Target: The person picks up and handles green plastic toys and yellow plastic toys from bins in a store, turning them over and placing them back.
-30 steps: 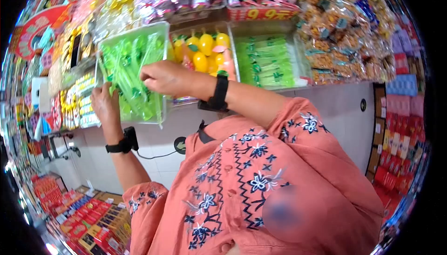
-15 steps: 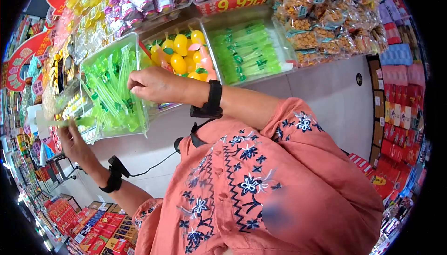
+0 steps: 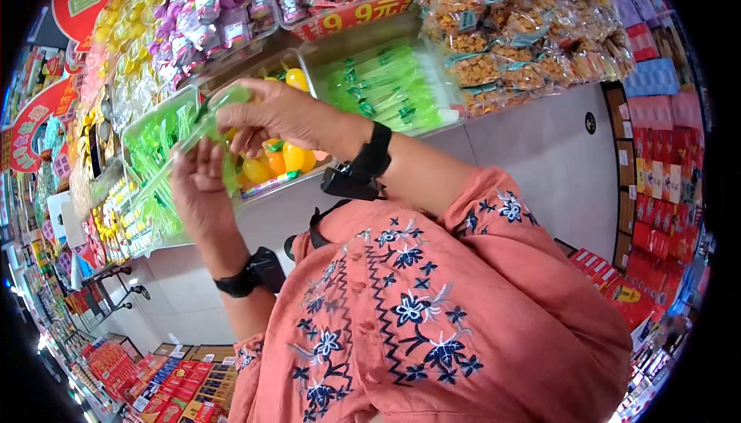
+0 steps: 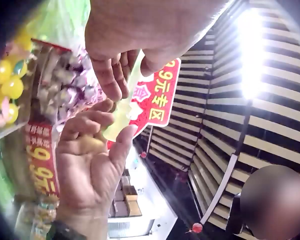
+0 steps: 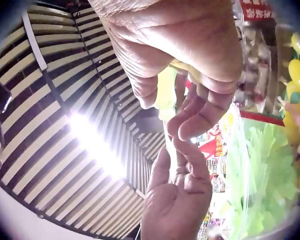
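Observation:
A long, pale green, see-through stick with a wider end [image 3: 230, 100] slants up between my two hands in the head view. My right hand [image 3: 289, 118] pinches it at the wider end. Lower down, my left hand [image 3: 204, 191] has its thumb and fingers around the thin part. Both wrist views show the hands close together on this stick [image 5: 165, 97], its wider end by the right hand [image 4: 90, 165]. Behind them is a clear bin full of similar green sticks [image 3: 158, 133], partly hidden by the hands and the held stick.
Yellow mango-shaped items [image 3: 297, 158] fill the neighbouring bin, partly behind my right hand. Right of it a tray holds green packets [image 3: 386, 87]. Bagged brown snacks [image 3: 502, 45] are heaped at the right. Purple packets [image 3: 204, 10] and a red price sign [image 3: 359, 14] stand behind.
My left hand reached out leftward with a green item at its fingertips, then came back right. My right hand left the bin's edge and rose, and both hands now meet on the stick.

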The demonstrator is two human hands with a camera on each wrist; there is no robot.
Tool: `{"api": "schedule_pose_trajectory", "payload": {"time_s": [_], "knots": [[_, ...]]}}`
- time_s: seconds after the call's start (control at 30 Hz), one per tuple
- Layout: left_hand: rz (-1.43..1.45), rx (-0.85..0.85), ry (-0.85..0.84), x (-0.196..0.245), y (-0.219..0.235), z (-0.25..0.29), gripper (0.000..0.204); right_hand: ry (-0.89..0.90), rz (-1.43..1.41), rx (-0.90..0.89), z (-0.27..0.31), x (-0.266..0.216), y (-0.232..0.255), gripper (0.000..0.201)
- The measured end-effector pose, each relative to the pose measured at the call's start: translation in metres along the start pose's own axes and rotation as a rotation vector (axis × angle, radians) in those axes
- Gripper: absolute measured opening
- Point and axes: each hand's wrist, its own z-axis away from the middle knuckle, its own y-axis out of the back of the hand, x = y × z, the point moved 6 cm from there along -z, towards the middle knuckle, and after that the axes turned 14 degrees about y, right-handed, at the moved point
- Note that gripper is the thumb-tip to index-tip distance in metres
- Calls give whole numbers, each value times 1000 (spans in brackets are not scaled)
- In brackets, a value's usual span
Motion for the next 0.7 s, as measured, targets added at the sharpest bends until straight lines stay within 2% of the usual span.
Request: {"api": "schedule_pose_trajectory", "payload": {"time_s": [0.13, 0.23, 0.27, 0.37, 0.4, 0.5, 0.7], "knots": [[-10, -40, 206, -50, -39, -13, 32, 123, 29, 157, 13, -30, 44, 40], [-329, -170, 359, -70, -68, -13, 32, 167, 82, 276, 26, -57, 82, 30], [-454, -135, 331, -72, -75, -11, 28, 188, 111, 284, 32, -70, 93, 28], [-822, -175, -63, -65, -97, -17, 24, 250, 274, 331, 51, -114, 113, 29], [-884, -133, -142, -61, -108, -17, 20, 262, 342, 313, 56, -124, 125, 31], [-1170, -224, -495, -61, -139, -30, 19, 275, 465, 336, 73, -149, 135, 34], [-1420, -396, -639, -101, -182, -38, 21, 210, 602, 341, 97, -159, 143, 38]]}}
